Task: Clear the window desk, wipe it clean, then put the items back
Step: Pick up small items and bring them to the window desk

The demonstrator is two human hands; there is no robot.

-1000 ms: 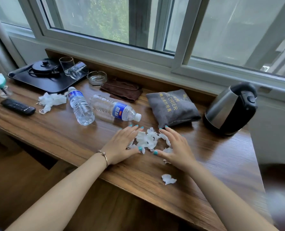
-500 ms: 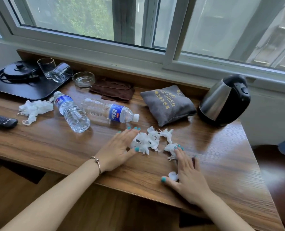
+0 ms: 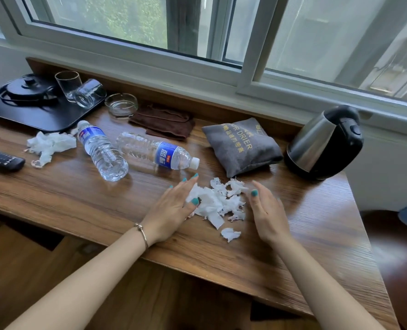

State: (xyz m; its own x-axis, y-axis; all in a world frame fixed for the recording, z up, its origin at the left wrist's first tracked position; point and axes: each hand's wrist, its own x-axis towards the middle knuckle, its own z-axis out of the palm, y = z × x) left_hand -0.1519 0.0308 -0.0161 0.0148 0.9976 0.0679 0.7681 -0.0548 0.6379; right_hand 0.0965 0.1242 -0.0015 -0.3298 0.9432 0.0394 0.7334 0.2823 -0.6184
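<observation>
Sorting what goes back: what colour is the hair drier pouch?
Dark grey with yellow lettering, the pouch shows clearly in the head view.

Bare arms, teal nail polish, thin bracelet (image 3: pixel 142 232) on L wrist

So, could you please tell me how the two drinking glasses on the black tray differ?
The rear glass stands upright with its mouth up; the front glass lies tipped on its side, leaning against it. The rear glass sits nearer the window, the front glass nearer the tray edge. Both are clear and look empty.
</observation>
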